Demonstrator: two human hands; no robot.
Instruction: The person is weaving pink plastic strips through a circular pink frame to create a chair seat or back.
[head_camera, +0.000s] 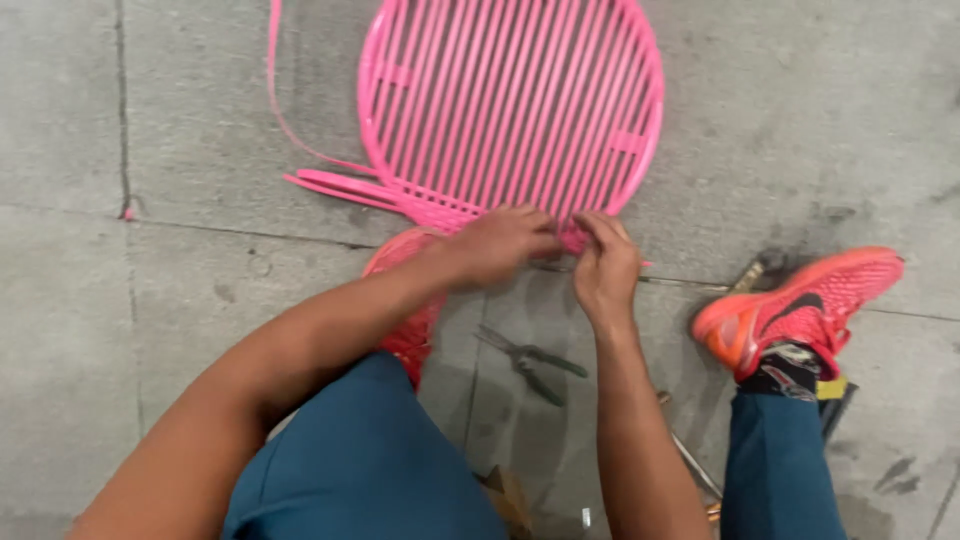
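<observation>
Both hands pinch pink plastic cord at the near rim of the round pink woven frame (510, 100) lying on concrete: left hand (497, 245), right hand (603, 265). Risk: strand slips, weave loosens; pliers (530, 362) lie underfoot.

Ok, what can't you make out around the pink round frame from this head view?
- Pink round frame: top cut off by the picture's upper edge.
- Near rim where the strands end: hidden behind left hand and right hand.
- Pliers on the floor: blurred.
- Tools by the right leg: mostly hidden.
</observation>
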